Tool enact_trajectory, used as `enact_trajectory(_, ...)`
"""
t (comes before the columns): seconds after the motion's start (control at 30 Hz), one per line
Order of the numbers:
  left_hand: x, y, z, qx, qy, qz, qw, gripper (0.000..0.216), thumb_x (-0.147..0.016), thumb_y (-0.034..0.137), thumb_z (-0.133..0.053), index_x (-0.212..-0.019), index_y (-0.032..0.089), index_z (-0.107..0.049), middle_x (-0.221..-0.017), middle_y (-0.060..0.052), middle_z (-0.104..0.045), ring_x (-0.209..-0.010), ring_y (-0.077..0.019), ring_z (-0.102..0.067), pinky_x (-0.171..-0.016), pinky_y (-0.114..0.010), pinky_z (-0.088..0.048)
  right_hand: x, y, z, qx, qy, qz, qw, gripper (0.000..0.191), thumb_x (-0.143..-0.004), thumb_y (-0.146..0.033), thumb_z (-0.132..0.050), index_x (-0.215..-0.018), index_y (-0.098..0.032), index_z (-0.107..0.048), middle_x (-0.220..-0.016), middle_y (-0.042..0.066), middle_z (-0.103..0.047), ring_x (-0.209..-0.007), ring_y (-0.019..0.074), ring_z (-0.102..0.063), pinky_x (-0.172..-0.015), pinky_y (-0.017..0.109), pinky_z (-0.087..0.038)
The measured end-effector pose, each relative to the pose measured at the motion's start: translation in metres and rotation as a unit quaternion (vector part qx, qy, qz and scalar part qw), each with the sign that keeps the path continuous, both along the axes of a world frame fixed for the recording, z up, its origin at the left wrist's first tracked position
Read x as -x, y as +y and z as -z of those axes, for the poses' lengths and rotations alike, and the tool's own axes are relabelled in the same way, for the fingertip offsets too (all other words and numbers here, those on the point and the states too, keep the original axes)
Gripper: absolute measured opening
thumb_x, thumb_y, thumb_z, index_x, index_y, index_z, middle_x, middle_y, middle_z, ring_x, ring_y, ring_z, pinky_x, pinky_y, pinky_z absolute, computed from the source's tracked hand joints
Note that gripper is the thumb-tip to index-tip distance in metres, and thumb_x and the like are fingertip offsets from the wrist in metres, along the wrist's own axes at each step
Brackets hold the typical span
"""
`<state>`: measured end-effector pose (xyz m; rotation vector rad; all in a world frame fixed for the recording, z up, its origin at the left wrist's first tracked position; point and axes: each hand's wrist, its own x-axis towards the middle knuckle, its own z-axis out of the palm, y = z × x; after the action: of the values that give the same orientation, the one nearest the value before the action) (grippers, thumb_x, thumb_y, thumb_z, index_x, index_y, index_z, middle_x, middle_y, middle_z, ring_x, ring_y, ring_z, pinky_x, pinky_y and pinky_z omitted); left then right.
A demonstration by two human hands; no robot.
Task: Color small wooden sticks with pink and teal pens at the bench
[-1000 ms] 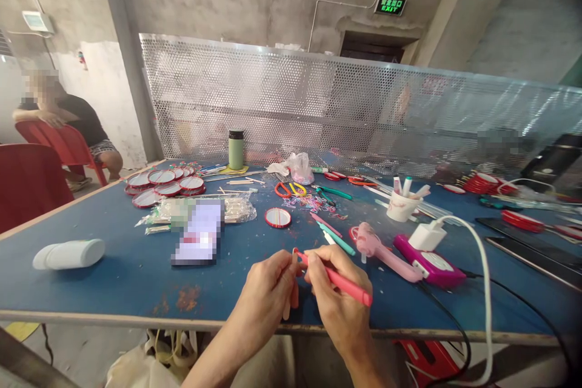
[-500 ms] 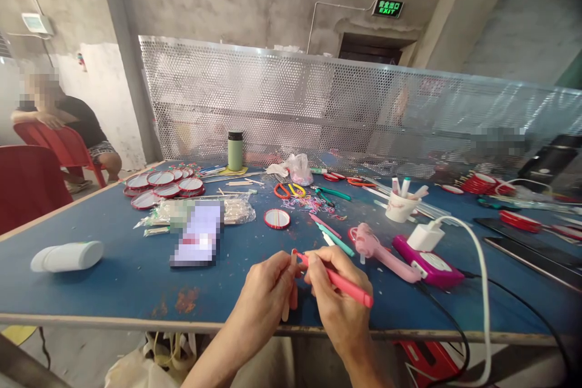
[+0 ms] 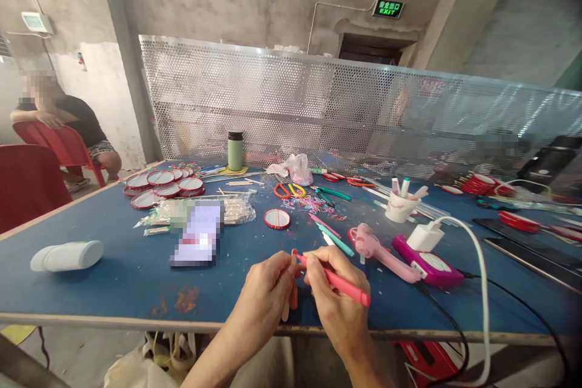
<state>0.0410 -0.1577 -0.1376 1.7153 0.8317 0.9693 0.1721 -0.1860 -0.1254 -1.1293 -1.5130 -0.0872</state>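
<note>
Near the front edge of the blue table, my left hand (image 3: 267,286) is closed around a thin wooden craft stick (image 3: 286,313), whose rounded upper end is coloured red. My right hand (image 3: 339,291) grips a pinkish-red marker pen (image 3: 348,287) like a pencil, its tip at the stick's coloured end. Whether tip and wood touch is too small to tell. Just beyond my hands lie a teal marker (image 3: 342,242) and a pink marker (image 3: 325,225). A small round red-rimmed disc (image 3: 276,219) lies farther back.
A phone (image 3: 199,233) leans on bagged sticks (image 3: 236,209). To the left are a white bottle (image 3: 67,256) and stacked red-rimmed discs (image 3: 161,178). A pink handheld fan (image 3: 386,254), a magenta power strip (image 3: 430,264) with cables and a paper cup of pens (image 3: 401,208) stand right.
The back end of the marker has shifted slightly left and down with my right hand. Red on the stick's tip looks a little larger. My left hand stays in place.
</note>
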Motion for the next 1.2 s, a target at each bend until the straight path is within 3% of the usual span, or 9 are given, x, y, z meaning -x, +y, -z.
enact_trajectory(1.2, -0.0005, -0.0001, 0.0006, 0.017, -0.023, 0.005, 1.0, 0.041, -0.098, 0.048, -0.041, -0.07, 0.02, -0.048, -0.055, 0.002, -0.055, -0.045, -0.009, -0.046, -0.049, -0.021, -0.033, -0.0002, -0.0006, 0.002, 0.019, 0.014, 0.021, 0.999, 0.028, -0.095, -0.025, -0.054, -0.068, -0.02, -0.055, -0.054, -0.004, -0.056, -0.045, 0.0099, -0.05, -0.047, 0.022, -0.041)
